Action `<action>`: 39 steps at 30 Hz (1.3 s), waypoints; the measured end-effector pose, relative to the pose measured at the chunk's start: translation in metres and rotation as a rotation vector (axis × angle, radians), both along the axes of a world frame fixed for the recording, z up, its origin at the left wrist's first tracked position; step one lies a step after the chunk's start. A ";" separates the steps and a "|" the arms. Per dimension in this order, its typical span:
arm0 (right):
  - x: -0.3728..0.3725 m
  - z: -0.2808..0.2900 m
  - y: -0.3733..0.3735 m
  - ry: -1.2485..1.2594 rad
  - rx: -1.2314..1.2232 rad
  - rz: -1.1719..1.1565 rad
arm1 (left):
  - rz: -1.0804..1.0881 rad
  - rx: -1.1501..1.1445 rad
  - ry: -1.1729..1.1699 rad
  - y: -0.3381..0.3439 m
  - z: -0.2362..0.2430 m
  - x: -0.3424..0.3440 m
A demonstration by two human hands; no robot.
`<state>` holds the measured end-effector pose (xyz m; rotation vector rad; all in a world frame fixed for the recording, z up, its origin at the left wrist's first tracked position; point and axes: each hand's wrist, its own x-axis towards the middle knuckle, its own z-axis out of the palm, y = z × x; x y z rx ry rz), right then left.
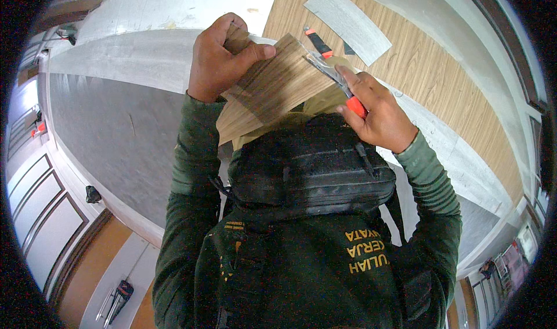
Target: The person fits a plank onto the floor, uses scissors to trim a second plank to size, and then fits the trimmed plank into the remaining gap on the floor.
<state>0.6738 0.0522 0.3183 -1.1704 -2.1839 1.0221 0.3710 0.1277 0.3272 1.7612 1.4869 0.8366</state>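
Observation:
My left hand (220,59) grips a brown wood-look plank (281,77) near its upper end, with the thumb on its face. Held tilted, the plank slants down toward my lap. In my right hand (380,108) is a grey metal hand tool with a red grip (355,106); its front end meets the plank's right edge. Whether it is a knife or snips I cannot make out. Just beyond the tool, a black and orange-red utility knife (317,42) lies on the floor.
A grey plank piece (348,23) lies on the wood-look flooring (441,91) ahead. At the left is a dark grey floor area (110,120). A black bag (313,166) sits across my front. Dark tools (119,300) lie at the lower left.

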 end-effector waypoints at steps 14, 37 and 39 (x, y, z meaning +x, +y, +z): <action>-0.008 0.013 0.007 -0.072 0.042 -0.020 | -0.011 -0.023 0.019 -0.004 0.010 -0.004; -0.017 0.014 0.003 0.037 -0.105 0.008 | -0.042 0.008 -0.029 -0.008 0.006 -0.007; -0.016 0.014 0.003 0.030 -0.120 0.003 | -0.055 -0.007 -0.040 -0.007 0.005 -0.009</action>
